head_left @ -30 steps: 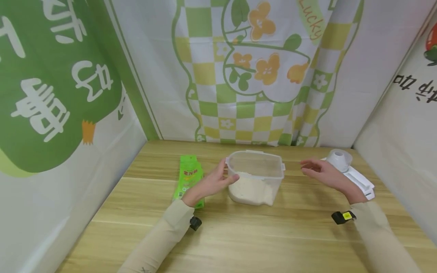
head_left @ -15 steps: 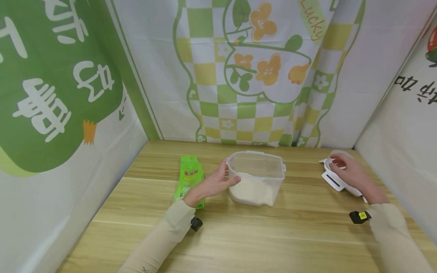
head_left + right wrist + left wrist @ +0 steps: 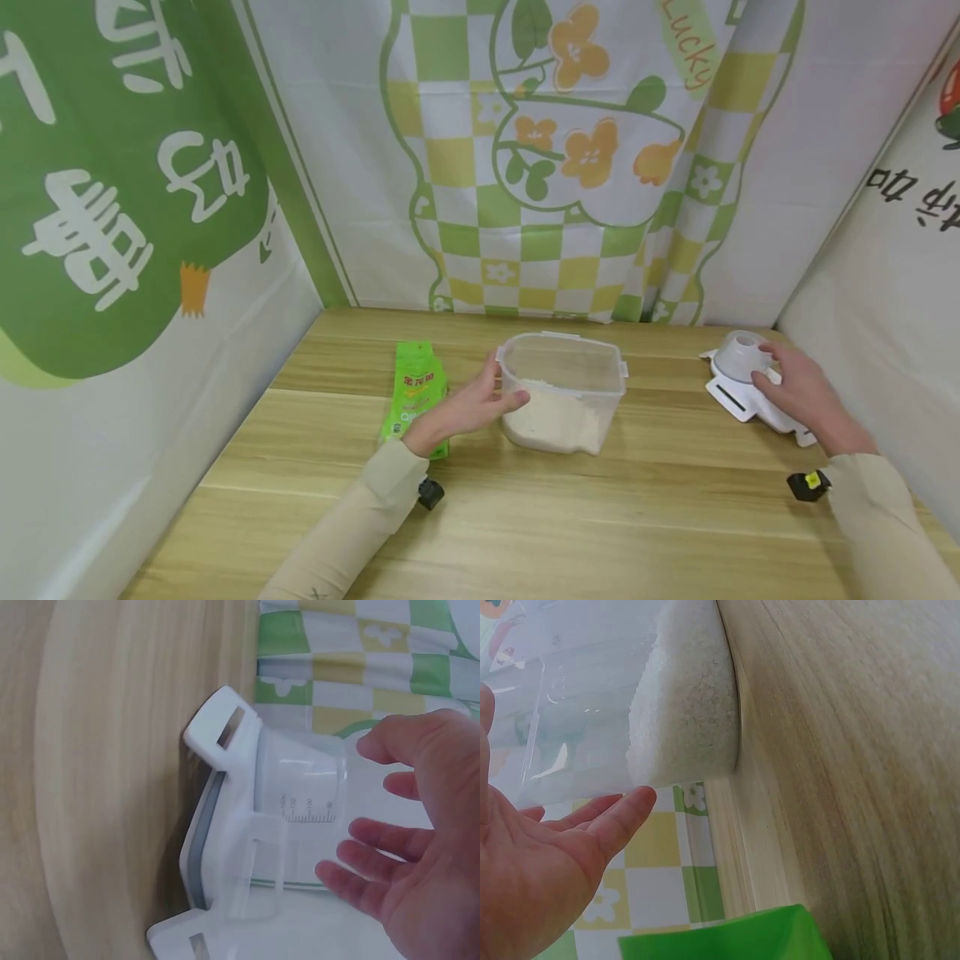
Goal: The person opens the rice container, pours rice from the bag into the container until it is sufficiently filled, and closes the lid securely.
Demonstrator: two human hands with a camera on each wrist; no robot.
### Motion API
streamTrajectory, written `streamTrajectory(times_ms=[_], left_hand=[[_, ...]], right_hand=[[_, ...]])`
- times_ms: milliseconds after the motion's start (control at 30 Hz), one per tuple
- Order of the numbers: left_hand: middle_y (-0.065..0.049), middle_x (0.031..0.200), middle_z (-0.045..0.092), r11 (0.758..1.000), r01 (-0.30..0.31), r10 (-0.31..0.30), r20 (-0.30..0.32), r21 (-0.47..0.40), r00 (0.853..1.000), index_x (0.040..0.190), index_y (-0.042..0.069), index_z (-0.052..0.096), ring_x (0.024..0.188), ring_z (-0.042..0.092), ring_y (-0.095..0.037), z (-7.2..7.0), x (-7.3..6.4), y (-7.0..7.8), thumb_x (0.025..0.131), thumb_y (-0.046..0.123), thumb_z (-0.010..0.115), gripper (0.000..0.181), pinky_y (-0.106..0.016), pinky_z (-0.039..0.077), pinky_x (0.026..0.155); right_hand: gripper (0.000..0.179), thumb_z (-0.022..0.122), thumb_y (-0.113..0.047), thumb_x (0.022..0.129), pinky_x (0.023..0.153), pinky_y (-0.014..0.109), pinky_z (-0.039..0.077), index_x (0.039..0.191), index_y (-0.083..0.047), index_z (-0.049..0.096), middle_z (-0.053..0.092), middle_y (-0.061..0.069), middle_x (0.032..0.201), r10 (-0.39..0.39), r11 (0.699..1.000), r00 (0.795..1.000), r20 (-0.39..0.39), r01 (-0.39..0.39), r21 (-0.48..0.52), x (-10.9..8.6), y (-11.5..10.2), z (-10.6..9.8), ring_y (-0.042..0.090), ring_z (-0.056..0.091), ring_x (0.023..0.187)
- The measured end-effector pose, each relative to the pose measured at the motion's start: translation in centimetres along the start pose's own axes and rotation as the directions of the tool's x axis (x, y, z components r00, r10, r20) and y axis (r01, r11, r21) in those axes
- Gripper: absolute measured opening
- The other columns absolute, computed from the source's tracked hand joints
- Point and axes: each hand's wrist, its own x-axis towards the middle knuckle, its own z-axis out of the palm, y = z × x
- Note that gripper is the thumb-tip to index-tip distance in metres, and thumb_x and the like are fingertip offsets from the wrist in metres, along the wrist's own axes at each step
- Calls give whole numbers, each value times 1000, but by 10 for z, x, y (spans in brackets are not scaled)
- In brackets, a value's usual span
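My left hand (image 3: 472, 404) rests at the left side of a clear plastic container (image 3: 611, 379), its thumb in front and fingers behind. White rice (image 3: 690, 705) fills the lower part of the container, which stands upright and uncovered on the table. My right hand (image 3: 802, 387) is at the right side of a translucent measuring cup (image 3: 738, 360), fingers spread and loosely bent. The cup sits on a white lid (image 3: 236, 776) with slotted side clips, lying on the table. In the right wrist view, a gap shows between the fingertips and the cup, which has graduation marks.
A green printed bag (image 3: 416, 383) lies left of the container, partly behind my left wrist. The wooden table (image 3: 562, 517) ends at a checkered curtain (image 3: 540, 258) at the back, with printed cloth walls (image 3: 105, 208) on the sides.
My right hand has moved rightward from the space between container and lid, across the measuring cup, to the cup's right side. My left hand and the container have stayed in place.
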Motion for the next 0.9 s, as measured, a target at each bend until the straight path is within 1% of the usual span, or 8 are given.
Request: streamTrajectory(times_ms=[67, 167, 333, 433, 567, 700, 800, 900], left_hand=[[-21, 151, 34, 1000, -6, 6, 1, 4, 1000, 156, 27, 1, 143, 36, -35, 0, 0, 0, 96, 38, 61, 86, -45, 41, 112], [-21, 151, 34, 1000, -12, 12, 3, 21, 1000, 155, 29, 0, 143, 37, -35, 0, 0, 1, 96, 39, 61, 86, -44, 41, 112], [-24, 152, 32, 998, -4, 3, 18, 64, 1000, 154, 35, -3, 141, 41, -31, -2, 0, 2, 95, 45, 60, 87, -42, 42, 111], [-26, 153, 31, 997, -3, 0, 45, 77, 999, 154, 38, -6, 139, 43, -31, -4, 1, 3, 95, 49, 59, 89, -42, 42, 111], [-27, 151, 32, 997, 3, -9, 81, 77, 997, 153, 41, -8, 137, 44, -33, -7, 3, 4, 94, 50, 59, 89, -44, 42, 111], [-25, 148, 36, 996, 12, -21, 92, 93, 996, 153, 37, -7, 135, 45, -34, -9, 4, 6, 95, 46, 60, 89, -45, 42, 110], [-25, 147, 34, 995, 11, -20, 95, 97, 995, 154, 30, -6, 135, 45, -34, -9, 4, 6, 96, 42, 60, 89, -47, 42, 110], [-27, 149, 29, 996, 10, -19, 98, 90, 995, 155, 24, -6, 136, 43, -35, -9, 5, 6, 96, 40, 62, 91, -49, 40, 111]], right_hand=[[53, 61, -13, 89, 91, 68, 33, 127, 18, 42, 47, 44, 121, 6, 1000, 1000, 15, -5, -22, -2, 3, 2, 60, 43, 109], [60, 61, -15, 87, 92, 70, 28, 129, 20, 38, 43, 46, 122, 39, 998, 998, 49, -36, -48, -3, 10, 5, 63, 38, 109], [66, 62, -19, 86, 93, 71, 28, 133, 19, 34, 42, 48, 123, 79, 995, 992, 96, -72, -70, -4, 20, 9, 65, 38, 108], [68, 61, -20, 88, 94, 71, 29, 136, 18, 31, 42, 48, 124, 102, 993, 988, 114, -95, -68, -4, 24, 9, 65, 38, 109], [71, 59, -20, 89, 93, 72, 30, 139, 19, 27, 41, 49, 125, 126, 991, 983, 131, -118, -68, -5, 27, 10, 65, 37, 110], [72, 56, -22, 91, 91, 72, 32, 141, 18, 23, 39, 50, 125, 158, 986, 975, 159, -148, -73, -6, 29, 10, 65, 37, 110], [67, 58, -22, 90, 85, 69, 39, 138, 17, 31, 45, 48, 119, 141, 988, 978, 153, -129, -87, -6, 33, 10, 62, 44, 105], [57, 58, -22, 91, 82, 66, 42, 131, 16, 41, 51, 44, 115, 121, 988, 978, 168, -101, -121, -8, 36, 11, 58, 49, 102]])
